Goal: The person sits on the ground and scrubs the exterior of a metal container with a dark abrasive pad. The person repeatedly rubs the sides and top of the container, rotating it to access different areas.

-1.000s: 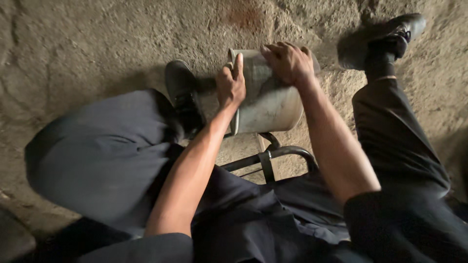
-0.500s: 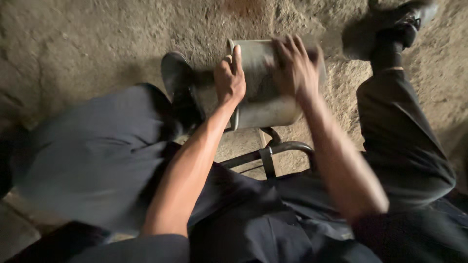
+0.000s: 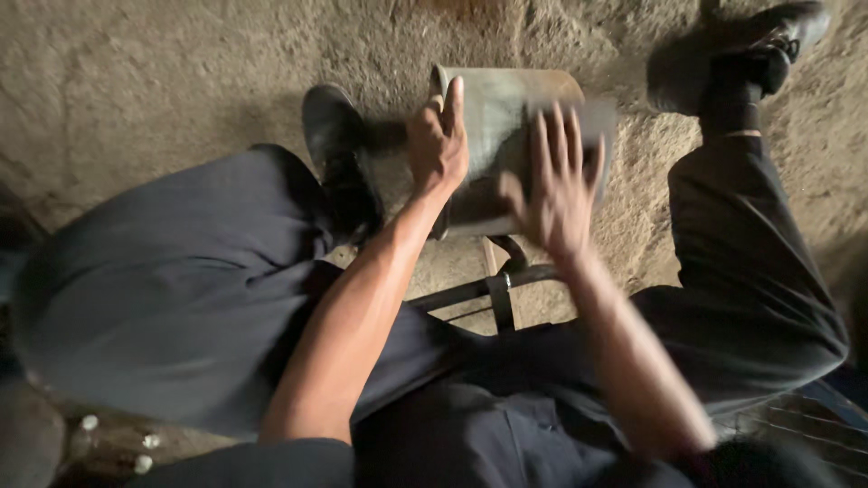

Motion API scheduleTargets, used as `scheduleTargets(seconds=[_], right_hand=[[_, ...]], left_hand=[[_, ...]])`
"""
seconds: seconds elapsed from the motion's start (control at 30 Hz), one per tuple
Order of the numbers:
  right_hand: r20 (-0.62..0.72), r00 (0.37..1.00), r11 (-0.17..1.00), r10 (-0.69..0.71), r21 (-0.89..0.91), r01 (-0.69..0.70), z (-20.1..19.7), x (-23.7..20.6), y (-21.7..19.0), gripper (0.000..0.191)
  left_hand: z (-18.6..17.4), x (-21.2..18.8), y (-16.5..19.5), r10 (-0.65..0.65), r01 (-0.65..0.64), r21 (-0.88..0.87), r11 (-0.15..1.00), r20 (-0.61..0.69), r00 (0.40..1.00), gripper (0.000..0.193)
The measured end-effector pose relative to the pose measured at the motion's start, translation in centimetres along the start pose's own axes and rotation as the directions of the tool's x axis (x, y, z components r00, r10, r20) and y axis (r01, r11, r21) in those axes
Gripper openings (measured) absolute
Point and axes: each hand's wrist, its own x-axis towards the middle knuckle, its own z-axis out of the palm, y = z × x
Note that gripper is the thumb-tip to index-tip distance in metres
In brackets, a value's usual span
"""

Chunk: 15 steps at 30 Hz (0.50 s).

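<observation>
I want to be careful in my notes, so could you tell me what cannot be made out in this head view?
- Right hand: blurred, so its contact with the grey metal container is unclear.
- Container's underside: hidden by both hands and its own body.
- Left hand: its palm side faces away against the container's edge.
- Small white round things at bottom left: too small and dim to identify.
- Right shoe: partly cut off by the top edge.

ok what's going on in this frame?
A seated person in dark trousers holds a grey metal can on its side, low between their legs above a rough concrete floor. The left hand grips the can's left end. The right hand lies spread across its side, motion-blurred. A black shoe sits just left of the can; a metal stool frame shows below it.
</observation>
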Motion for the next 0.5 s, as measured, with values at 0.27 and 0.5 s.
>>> scheduleTargets(seconds=[0.27,0.5], right_hand=[[0.309,0.948,0.979,0.071,0.163,-0.126,0.7,10.1,2.8,0.077],[-0.017,1.0,0.996,-0.003,0.084,0.005,0.2,-5.5,-1.2,0.09]], left_hand=[[-0.1,1.0,-0.2,0.348,-0.344,0.058,0.937,-0.118,0.93,0.061],[0.0,-0.1,-0.2,-0.156,0.167,-0.124,0.978,0.091,0.984,0.067]])
